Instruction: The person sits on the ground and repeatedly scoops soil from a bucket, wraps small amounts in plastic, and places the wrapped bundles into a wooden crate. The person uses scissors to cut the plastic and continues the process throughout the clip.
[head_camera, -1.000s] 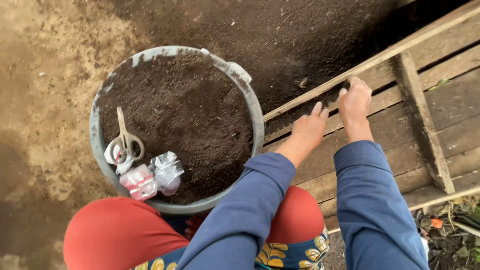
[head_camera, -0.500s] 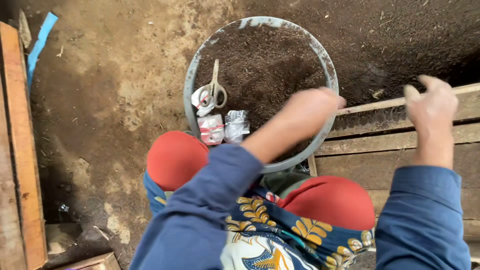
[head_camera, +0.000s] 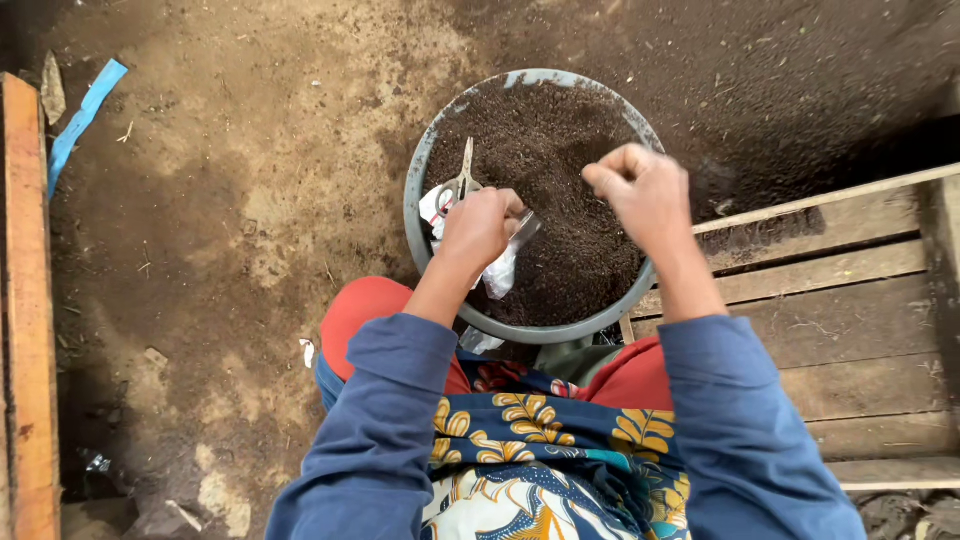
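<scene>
I see small crumpled packets (head_camera: 497, 270) of white and clear plastic lying on the dark soil at the near-left side of the round grey basin (head_camera: 420, 165). My left hand (head_camera: 478, 228) closes over them, a silvery clear corner sticking out by the knuckles. A touch of red shows on the packet (head_camera: 437, 205) beside the scissors (head_camera: 458, 182). No signs or screens in view.
</scene>
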